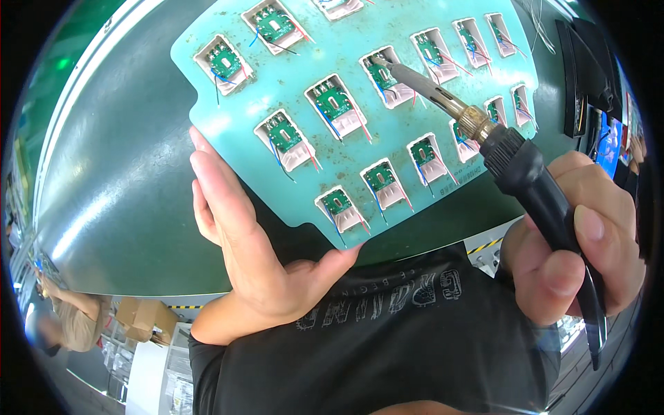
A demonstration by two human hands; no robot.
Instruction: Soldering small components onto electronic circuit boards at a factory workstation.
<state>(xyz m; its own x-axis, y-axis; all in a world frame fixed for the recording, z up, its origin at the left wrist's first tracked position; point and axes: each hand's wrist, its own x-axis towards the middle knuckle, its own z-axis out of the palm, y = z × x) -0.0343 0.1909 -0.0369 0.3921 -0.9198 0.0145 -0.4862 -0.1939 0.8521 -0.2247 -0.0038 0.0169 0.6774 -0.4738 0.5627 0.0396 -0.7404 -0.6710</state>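
Observation:
A soldering iron (515,160) with a black handle is gripped in my right hand (581,242), fingers wrapped round it. The iron's tip reaches a green circuit board (380,77) in a white housing near the plate's upper middle; exact contact is hard to make out. The turquoise fixture plate (232,128) holds several such housings in rows, with blue, red and black wires sticking out. My left hand (256,263) is open around the plate's near-left corner. Its fingers stretch along the left edge and its thumb lies against the near edge.
Beneath the plate is a dark green tabletop (131,200). Thin loose wires (541,28) lie beyond the plate at the far right, near black equipment (588,76) and a blue screen (610,146). Cardboard boxes (149,319) and another person (79,321) are at the lower left.

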